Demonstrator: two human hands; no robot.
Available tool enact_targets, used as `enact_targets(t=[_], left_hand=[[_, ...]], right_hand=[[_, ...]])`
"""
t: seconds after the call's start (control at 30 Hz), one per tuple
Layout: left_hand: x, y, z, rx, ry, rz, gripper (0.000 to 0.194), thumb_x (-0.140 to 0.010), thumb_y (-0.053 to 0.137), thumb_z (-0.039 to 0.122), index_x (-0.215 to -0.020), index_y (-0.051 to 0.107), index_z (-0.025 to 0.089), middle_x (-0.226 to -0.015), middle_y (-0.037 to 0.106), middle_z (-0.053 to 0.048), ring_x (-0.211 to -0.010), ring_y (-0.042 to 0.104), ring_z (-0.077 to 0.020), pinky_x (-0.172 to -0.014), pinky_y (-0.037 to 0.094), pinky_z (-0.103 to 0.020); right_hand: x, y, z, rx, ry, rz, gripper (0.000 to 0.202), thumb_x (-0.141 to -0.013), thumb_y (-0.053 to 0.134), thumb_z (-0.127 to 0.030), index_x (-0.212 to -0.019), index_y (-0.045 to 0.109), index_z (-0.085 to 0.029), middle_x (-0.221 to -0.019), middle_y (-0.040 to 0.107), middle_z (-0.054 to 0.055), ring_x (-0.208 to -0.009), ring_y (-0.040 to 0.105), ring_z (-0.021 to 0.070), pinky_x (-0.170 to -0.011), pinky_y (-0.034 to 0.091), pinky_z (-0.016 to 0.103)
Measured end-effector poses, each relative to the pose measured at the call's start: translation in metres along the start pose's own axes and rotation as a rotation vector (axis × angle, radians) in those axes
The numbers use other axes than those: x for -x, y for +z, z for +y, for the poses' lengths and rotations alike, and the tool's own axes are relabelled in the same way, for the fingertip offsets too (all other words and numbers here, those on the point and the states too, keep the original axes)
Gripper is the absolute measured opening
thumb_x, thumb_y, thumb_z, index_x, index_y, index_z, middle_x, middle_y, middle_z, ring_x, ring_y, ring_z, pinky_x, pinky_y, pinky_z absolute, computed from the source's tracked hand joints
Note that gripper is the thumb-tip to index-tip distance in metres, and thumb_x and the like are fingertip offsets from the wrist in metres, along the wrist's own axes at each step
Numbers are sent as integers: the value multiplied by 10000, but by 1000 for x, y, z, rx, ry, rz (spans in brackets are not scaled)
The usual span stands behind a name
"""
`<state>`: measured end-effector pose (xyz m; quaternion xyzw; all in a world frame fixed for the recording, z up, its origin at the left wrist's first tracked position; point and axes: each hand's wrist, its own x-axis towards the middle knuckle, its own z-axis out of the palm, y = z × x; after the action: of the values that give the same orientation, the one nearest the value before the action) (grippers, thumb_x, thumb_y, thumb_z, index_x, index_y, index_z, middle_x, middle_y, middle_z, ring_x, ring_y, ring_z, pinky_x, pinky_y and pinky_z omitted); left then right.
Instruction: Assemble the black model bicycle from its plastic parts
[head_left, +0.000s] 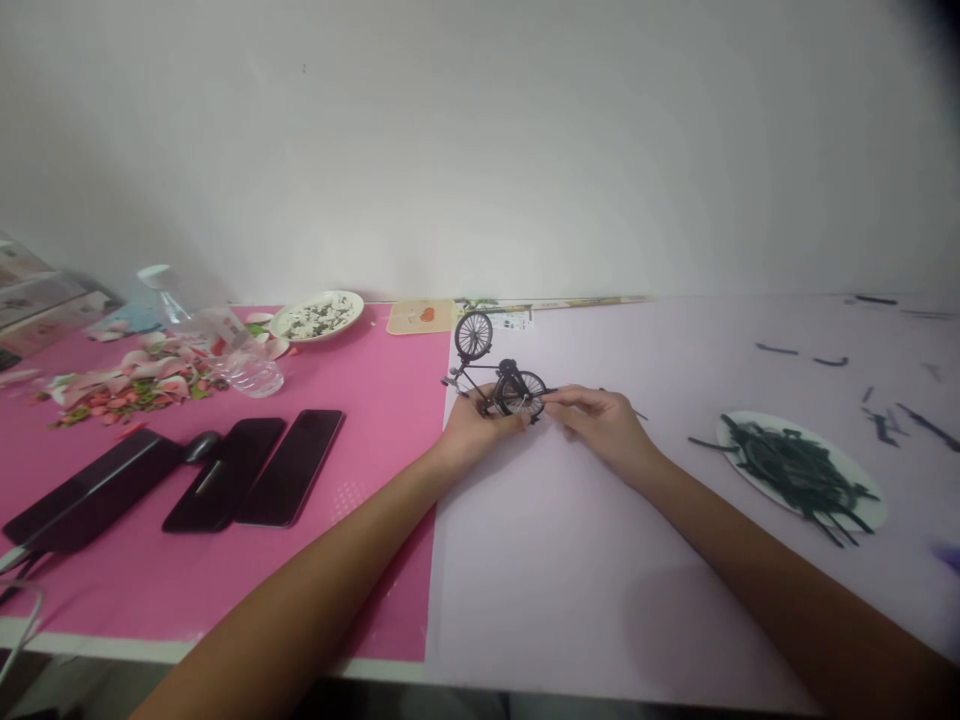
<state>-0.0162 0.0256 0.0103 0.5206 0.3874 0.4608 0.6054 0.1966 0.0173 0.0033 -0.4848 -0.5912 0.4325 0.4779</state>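
A small black model bicycle [474, 336] is held above the table's middle, with one spoked wheel at the upper left and the other at the lower right. My left hand [480, 432] is closed round its lower side, thumb near the lower wheel. At the right edge of that wheel is my right hand [598, 418], its thumb and fingers pinched at a thin dark piece. A thin dark stick also pokes out behind the right hand. Where the fingertips meet the wheel, the detail is too small to make out.
A white plate [877, 510] of dark strips lies right, with loose black pieces [885, 428] beyond. On the left are two phones [292, 468], a black box [90, 490], a plastic bottle [217, 340], petals [150, 385] and another plate [319, 316]. A wall stands behind.
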Motion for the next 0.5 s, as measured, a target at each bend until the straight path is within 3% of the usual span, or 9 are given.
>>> enact_targets(t=[0.2, 0.5], left_hand=[[0, -1, -2, -16, 19, -60, 426, -675, 915, 324, -1044, 778, 162, -1028, 786, -90, -830, 707, -194, -789, 575, -316], [-2, -8, -5, -126, -86, -102, 492, -678, 922, 349, -1109, 760, 174, -1010, 790, -101, -682, 664, -159, -607, 526, -273]], right_hand=[[0, -1, 3, 20, 37, 7, 353, -776, 858, -514, -967, 846, -217, -930, 785, 78, -580, 569, 118, -561, 513, 310], [-1, -3, 10, 18, -35, 66, 301, -778, 867, -491, -912, 838, -224, -983, 779, 71, -577, 569, 114, -499, 480, 289]])
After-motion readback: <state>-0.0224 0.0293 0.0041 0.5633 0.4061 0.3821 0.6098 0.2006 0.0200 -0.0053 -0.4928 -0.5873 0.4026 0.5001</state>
